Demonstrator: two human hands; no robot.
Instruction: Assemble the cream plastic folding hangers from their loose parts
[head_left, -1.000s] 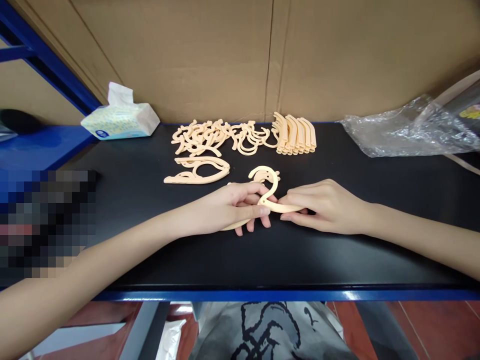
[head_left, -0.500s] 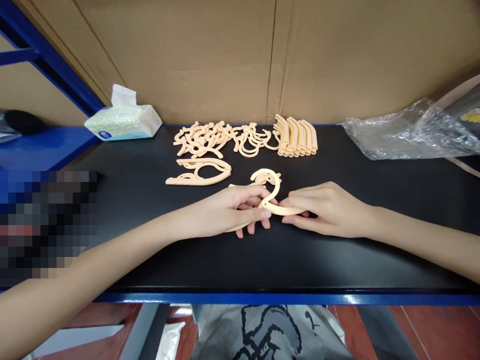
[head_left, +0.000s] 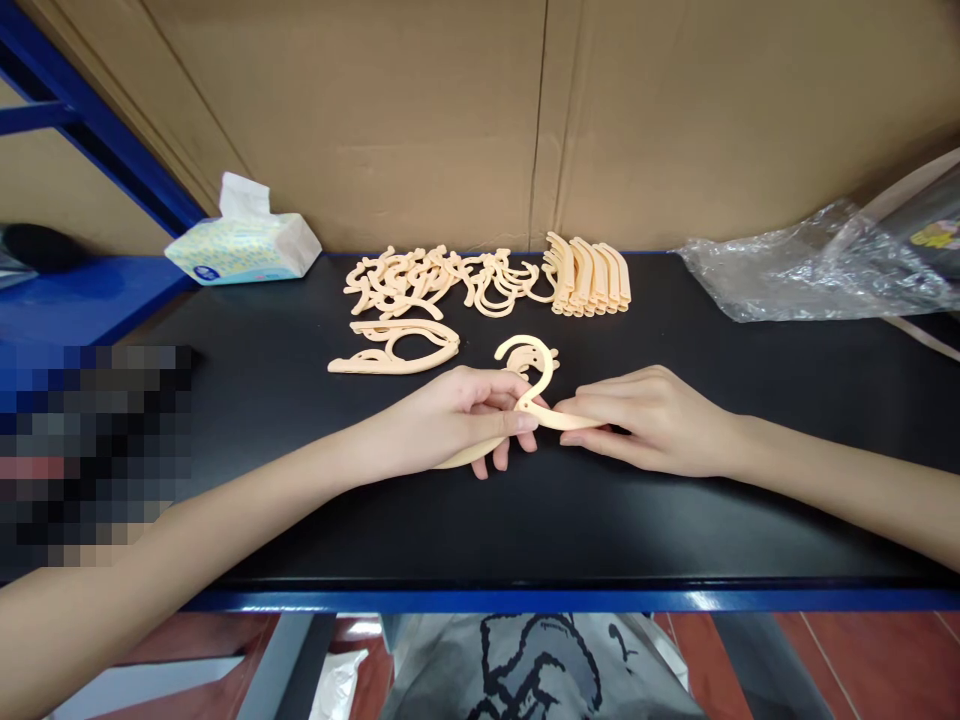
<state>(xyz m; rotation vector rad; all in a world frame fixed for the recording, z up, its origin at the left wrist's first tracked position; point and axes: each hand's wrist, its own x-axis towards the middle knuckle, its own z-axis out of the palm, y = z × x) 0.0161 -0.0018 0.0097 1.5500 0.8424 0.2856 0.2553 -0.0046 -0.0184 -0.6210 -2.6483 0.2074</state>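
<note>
A cream plastic folding hanger is held between my two hands, its hook pointing up and away from me. My left hand grips it at the joint below the hook, thumb on top. One arm of the hanger runs out below that hand toward the lower left. My right hand pinches the end of the other arm, and its fingertips partly hide it. Just behind the hook lie a few small cream pieces, partly covered. A folded cream hanger rests on the black table beyond my left hand.
At the back of the table are a heap of cream hook pieces and a neat stack of curved arms. A tissue pack stands back left, a clear plastic bag lies back right. Cardboard walls the rear.
The hanger's hook has shifted slightly left, and more of its left arm shows below my left hand. Both hands keep their grip in nearly the same place.
</note>
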